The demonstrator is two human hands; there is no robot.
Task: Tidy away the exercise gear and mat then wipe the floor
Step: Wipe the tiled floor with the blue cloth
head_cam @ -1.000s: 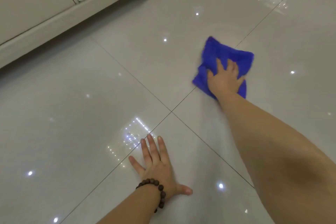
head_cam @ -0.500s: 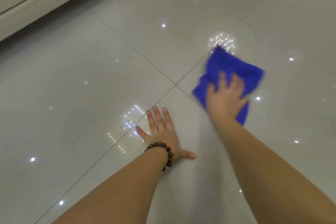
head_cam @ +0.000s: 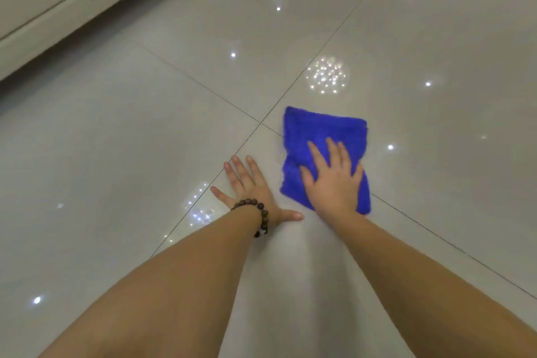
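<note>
A blue cloth [head_cam: 325, 131] lies flat on the glossy pale tiled floor [head_cam: 145, 139], just right of where four tiles meet. My right hand [head_cam: 331, 180] presses down on the cloth's near half with its fingers spread. Beside it, my left hand [head_cam: 250, 189] rests palm down on the bare tile, fingers apart, holding nothing. A dark bead bracelet [head_cam: 258, 212] circles the left wrist. No exercise gear or mat is in view.
A cream sofa base [head_cam: 58, 6] runs along the upper left, with a dark shadow under it. Ceiling lights reflect as bright spots across the tiles. Dark grout lines cross near the hands.
My right hand has drawn the blue cloth back toward me and nearer my left hand. The left hand has stayed planted on the tile.
</note>
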